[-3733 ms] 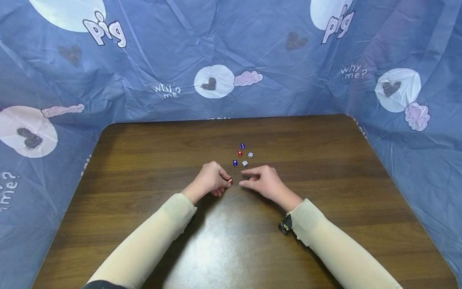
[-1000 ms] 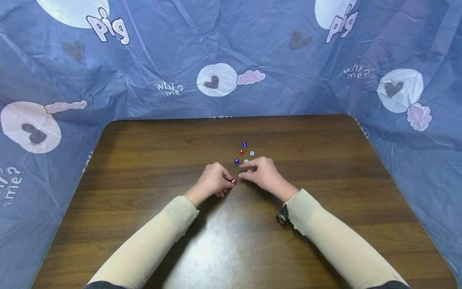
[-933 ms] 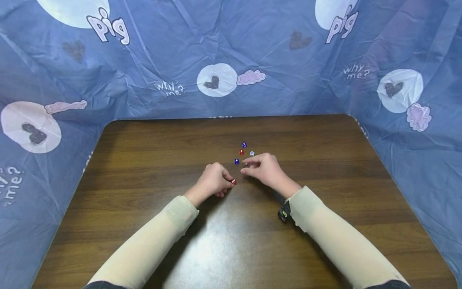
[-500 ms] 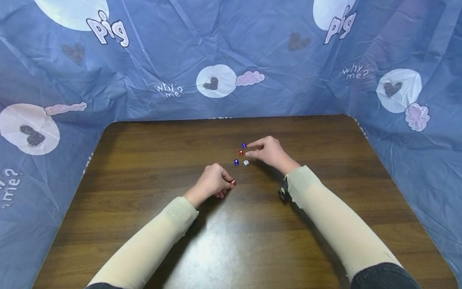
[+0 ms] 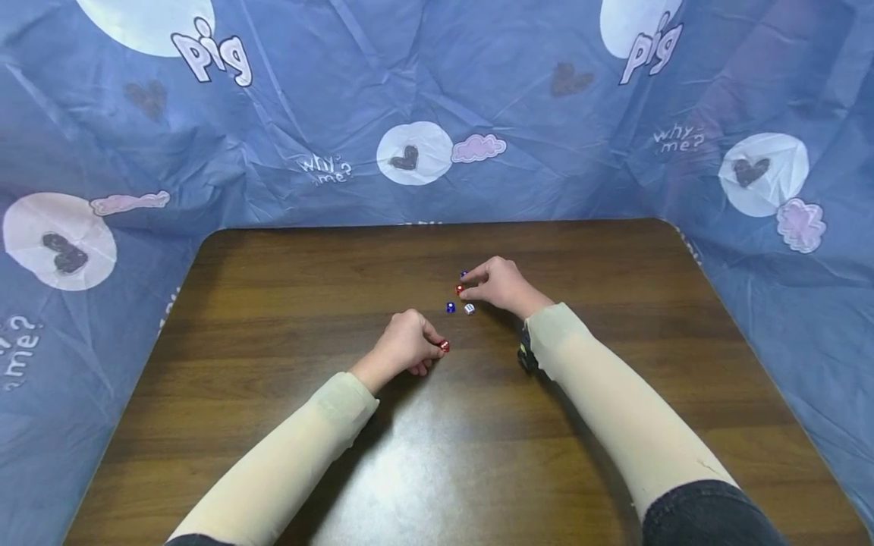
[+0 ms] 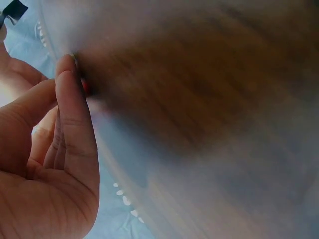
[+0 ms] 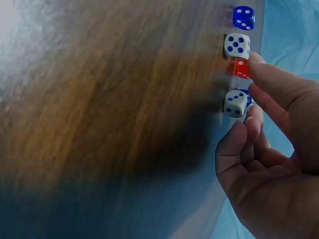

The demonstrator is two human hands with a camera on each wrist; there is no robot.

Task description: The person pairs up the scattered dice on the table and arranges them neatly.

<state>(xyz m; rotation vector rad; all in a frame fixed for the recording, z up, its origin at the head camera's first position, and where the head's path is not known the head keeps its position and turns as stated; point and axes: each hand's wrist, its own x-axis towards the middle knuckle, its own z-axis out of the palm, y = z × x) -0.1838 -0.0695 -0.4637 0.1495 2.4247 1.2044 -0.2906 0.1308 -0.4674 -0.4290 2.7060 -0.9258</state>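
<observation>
My left hand (image 5: 410,347) rests curled on the brown table (image 5: 273,318) and pinches a red die (image 5: 444,346) at its fingertips; the left wrist view shows a sliver of that die (image 6: 85,88) beside a fingertip (image 6: 67,69). Farther back, my right hand (image 5: 500,285) hovers over a cluster of dice. Its index fingertip (image 7: 255,60) touches a second red die (image 7: 241,68). The thumb (image 7: 238,137) lies just under a white die (image 7: 235,103), with a gap still showing. Another white die (image 7: 237,46) and a blue die (image 7: 243,18) lie apart from the hand.
A blue die (image 5: 450,307) and a white die (image 5: 469,309) sit between the two hands, and another blue die (image 5: 463,274) lies by the right index finger. Blue printed sheeting (image 5: 423,114) walls in the table at the back and both sides.
My right hand has moved from beside the left hand back to the dice cluster and lowered its fingers over the far white die. The left hand has kept still with its red die.
</observation>
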